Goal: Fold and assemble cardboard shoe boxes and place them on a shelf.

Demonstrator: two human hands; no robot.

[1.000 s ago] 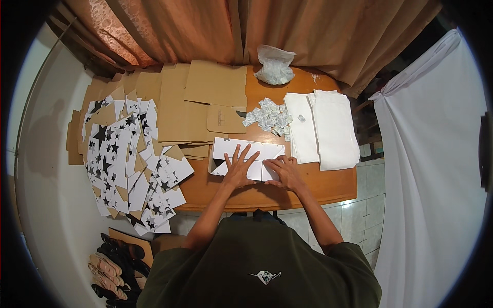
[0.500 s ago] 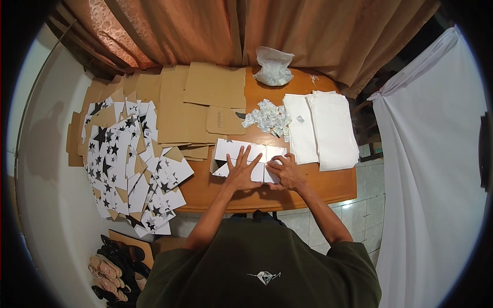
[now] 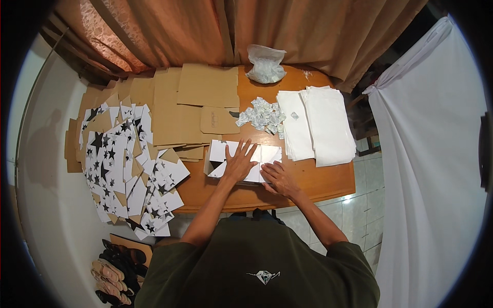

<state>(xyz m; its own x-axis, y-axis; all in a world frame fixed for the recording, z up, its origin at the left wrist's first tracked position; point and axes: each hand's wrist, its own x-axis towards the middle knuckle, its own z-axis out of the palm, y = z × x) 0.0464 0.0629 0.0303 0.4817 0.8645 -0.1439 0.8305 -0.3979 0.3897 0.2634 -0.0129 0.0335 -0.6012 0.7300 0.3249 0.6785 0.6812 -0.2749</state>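
On wooden table [image 3: 318, 179], your left hand [image 3: 240, 163] flat w/ fingers spread on white folded card [image 3: 267, 154], right hand [image 3: 276, 177] pressing its edge, open, nothing gripped, star-print sheets [image 3: 123, 174] to left.

One head-worn camera looks steeply down from above the left hand [image 3: 239, 163] and right hand [image 3: 277, 177], taking in the whole table [image 3: 328, 182] beyond them, fairly near.
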